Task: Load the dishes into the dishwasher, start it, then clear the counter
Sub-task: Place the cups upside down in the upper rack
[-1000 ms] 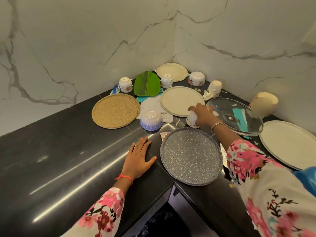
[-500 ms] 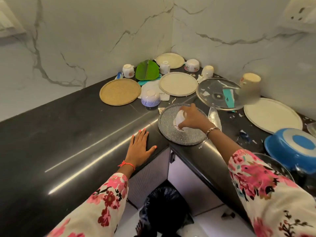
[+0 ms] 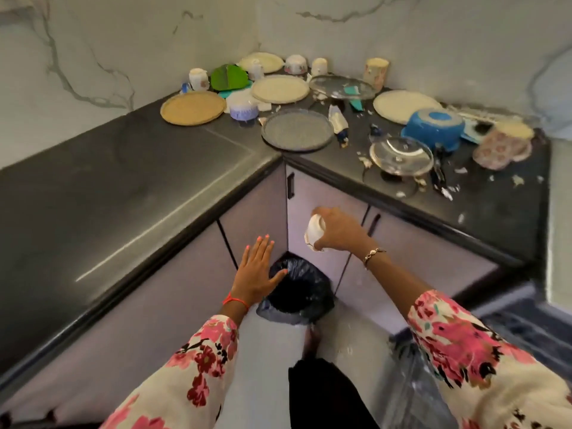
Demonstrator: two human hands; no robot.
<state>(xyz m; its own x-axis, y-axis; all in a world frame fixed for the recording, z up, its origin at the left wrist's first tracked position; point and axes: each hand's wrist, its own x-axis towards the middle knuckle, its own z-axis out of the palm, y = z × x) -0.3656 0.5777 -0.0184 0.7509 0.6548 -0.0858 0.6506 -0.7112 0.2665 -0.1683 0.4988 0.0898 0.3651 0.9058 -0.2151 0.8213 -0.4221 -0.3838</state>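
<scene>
At lower centre, reaches forward with the left hand, fingers straight and spread wide, holding nothing, at the near rim of the black-lined bin; cannot tell whether touching the liner. Just right of that, grips a small white cup in the right hand, fingers curled round its body, tipped on its side above the bin in the frame. Looks like glazed ceramic: probably light, rigid, slick and brittle, with a ragged lower edge that may be chipped. Best taken round the body, clear of that edge. Higher up, on the dark counter, leaves plenty unloaded: grey speckled plate at the corner, glass lid and blue bowl at right, cream plates and cups against the marble wall.
</scene>
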